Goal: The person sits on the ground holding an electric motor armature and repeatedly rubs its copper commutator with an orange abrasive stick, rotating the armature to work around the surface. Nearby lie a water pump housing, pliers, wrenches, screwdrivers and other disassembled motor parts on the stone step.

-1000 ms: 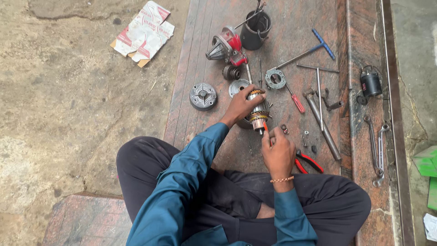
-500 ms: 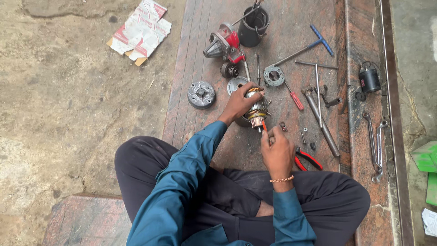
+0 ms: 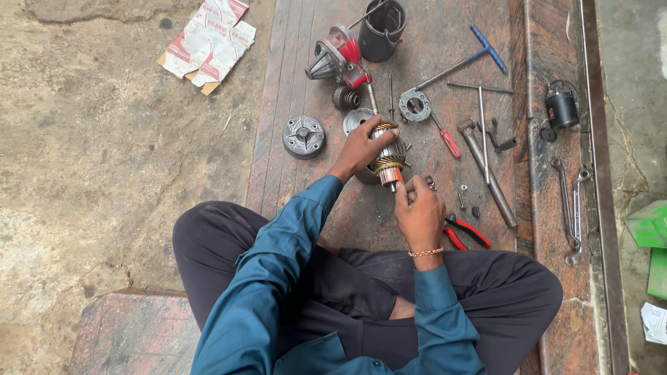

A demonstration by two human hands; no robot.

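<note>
While your left hand (image 3: 363,142) is wrapping the motor armature (image 3: 386,154) near the centre of the frame, your grip there is closing around its wound body just as it did a moment ago, so the part is barely shifting. Your right hand (image 3: 419,212) is sitting just below it, fingertips (image 3: 401,192) pressed together on the shaft end under the copper commutator, in the same place as before. That steadiness suggests fine work on the shaft end is continuing. Red-handled pliers (image 3: 467,232) are lying just right of your right wrist, a red screwdriver (image 3: 448,141) further up, on the stone floor (image 3: 445,42).
</note>
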